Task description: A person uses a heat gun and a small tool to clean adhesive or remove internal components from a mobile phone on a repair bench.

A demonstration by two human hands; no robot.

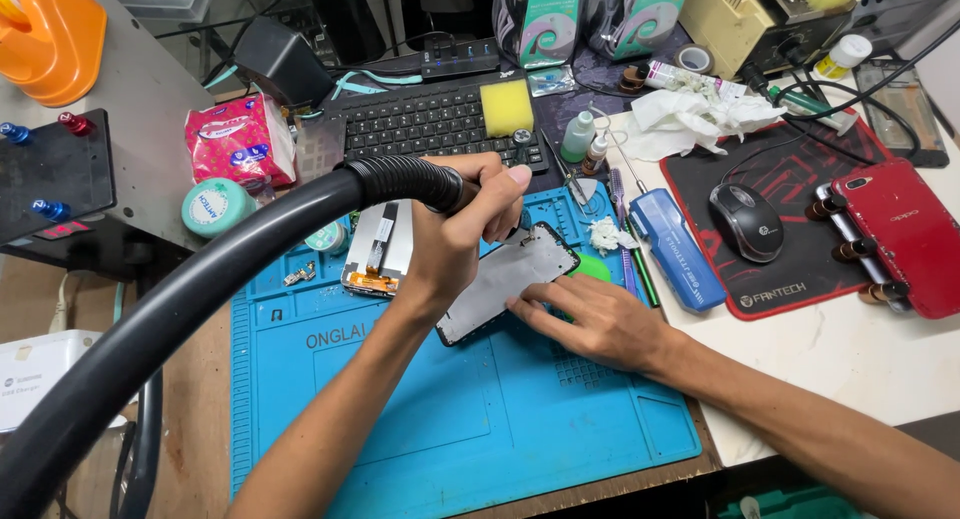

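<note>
On blue mat [420, 429] — left hand [465, 229] clamped round black hose nozzle [400, 179] over phone frame [505, 279]; right hand [595, 319] spread flat, pinning frame's edge.

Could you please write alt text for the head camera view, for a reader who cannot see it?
A person's left hand holds a black hot-air tool with a thick hose over a phone screen panel, which the right hand steadies on a blue work mat. Around it lie a keyboard, a mouse and a red phone.
</note>
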